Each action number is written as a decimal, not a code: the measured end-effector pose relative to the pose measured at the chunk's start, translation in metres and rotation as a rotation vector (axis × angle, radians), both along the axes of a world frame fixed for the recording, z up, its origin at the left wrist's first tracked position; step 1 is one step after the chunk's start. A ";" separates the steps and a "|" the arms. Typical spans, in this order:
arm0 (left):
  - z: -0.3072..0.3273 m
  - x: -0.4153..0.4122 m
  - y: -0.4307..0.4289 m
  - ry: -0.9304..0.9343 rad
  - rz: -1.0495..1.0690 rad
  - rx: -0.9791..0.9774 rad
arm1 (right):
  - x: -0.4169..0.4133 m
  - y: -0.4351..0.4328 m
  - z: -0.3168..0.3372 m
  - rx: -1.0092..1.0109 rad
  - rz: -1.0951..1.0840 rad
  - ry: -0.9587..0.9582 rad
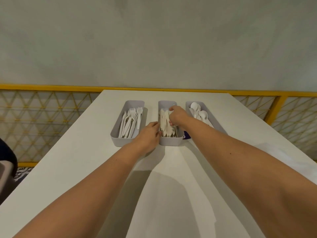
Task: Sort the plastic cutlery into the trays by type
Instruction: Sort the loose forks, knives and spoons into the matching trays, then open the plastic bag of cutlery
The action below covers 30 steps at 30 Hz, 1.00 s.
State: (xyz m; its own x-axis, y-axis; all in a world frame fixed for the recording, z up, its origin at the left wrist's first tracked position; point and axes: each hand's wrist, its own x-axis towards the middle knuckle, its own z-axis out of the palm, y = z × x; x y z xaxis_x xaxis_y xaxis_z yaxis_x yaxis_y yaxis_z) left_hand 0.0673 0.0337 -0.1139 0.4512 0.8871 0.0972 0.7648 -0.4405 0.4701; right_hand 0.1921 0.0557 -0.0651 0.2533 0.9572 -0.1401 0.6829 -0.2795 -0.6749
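Three grey trays stand side by side on the white table (85, 160). The left tray (118, 138) holds several white forks (131, 120). The middle tray (169, 142) holds several white knives (164, 122). The right tray (221, 127) holds white spoons (199, 111). My left hand (151, 136) rests against the middle tray's near left wall, thumb on its rim. My right hand (177, 116) reaches into the middle tray, fingers curled down on the knives; whether it grips one is hidden.
A small dark purple object (186, 135) peeks out between the middle and right trays. A yellow railing (51, 87) with lattice panels runs behind the table. A dark object (7, 157) sits off the table's left edge.
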 end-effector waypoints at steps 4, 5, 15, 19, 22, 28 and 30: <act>-0.002 -0.001 0.001 0.002 -0.001 0.011 | -0.004 -0.006 0.005 -0.047 0.106 -0.124; -0.002 -0.002 0.002 0.000 0.000 0.010 | -0.005 -0.009 0.005 -0.060 0.123 -0.147; -0.001 -0.001 -0.001 -0.043 0.020 0.019 | 0.015 -0.039 0.024 0.014 0.186 -0.175; 0.006 0.007 -0.011 -0.219 0.069 0.135 | 0.031 -0.058 0.033 -0.066 0.254 -0.188; 0.019 0.019 -0.025 -0.279 0.041 0.232 | 0.043 -0.078 0.039 -0.174 0.299 -0.273; 0.035 0.054 -0.059 -0.376 -0.055 0.237 | 0.074 -0.120 0.052 -0.224 0.238 -0.374; 0.039 0.071 -0.077 -0.381 -0.102 0.225 | 0.090 -0.143 0.056 -0.230 0.200 -0.401</act>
State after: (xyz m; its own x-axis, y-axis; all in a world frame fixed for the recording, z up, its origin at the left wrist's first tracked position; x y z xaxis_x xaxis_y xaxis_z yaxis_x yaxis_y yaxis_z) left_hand 0.1385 -0.0436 -0.0745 0.4301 0.7775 0.4588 0.5028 -0.6284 0.5935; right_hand 0.2823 -0.0878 -0.0089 0.1448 0.9484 -0.2820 0.9314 -0.2268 -0.2846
